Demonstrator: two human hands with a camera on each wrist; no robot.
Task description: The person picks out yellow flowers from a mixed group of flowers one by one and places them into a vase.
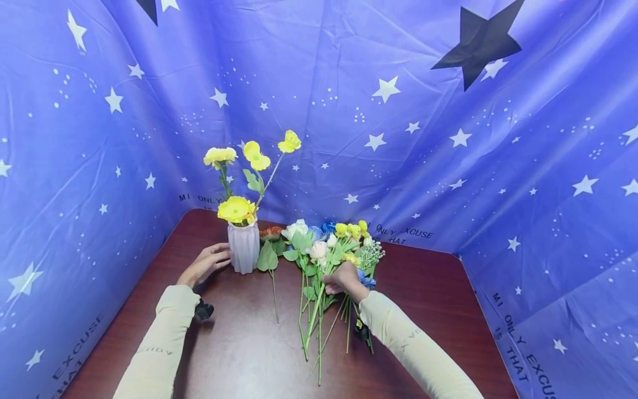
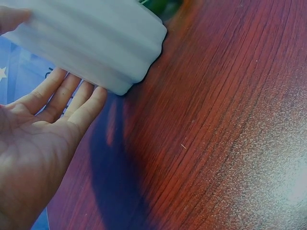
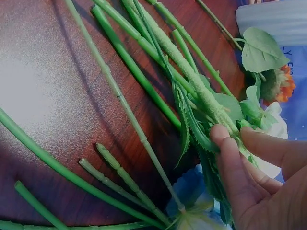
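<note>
A pale fluted vase point(image 1: 243, 249) stands upright at the table's back left, with several yellow flowers point(image 1: 236, 209) in it. My left hand point(image 1: 206, 263) is at its left side; in the left wrist view the fingers point(image 2: 57, 96) are nearly straight, tips right at the vase's wall. Over a loose pile of flowers, my right hand point(image 1: 344, 277) pinches a thick, fuzzy green stem point(image 3: 192, 79) between thumb and fingertips. White flowers point(image 1: 317, 249) lie just beyond this hand. The bloom on the pinched stem cannot be told apart from the pile.
Between vase and pile lies an orange flower point(image 1: 271, 233) with a broad green leaf. Blue flowers point(image 1: 368, 280) and small yellow ones point(image 1: 354, 230) lie in the pile, stems toward the front. Starry blue cloth point(image 1: 324, 138) hangs around the dark red wooden table point(image 1: 423, 310).
</note>
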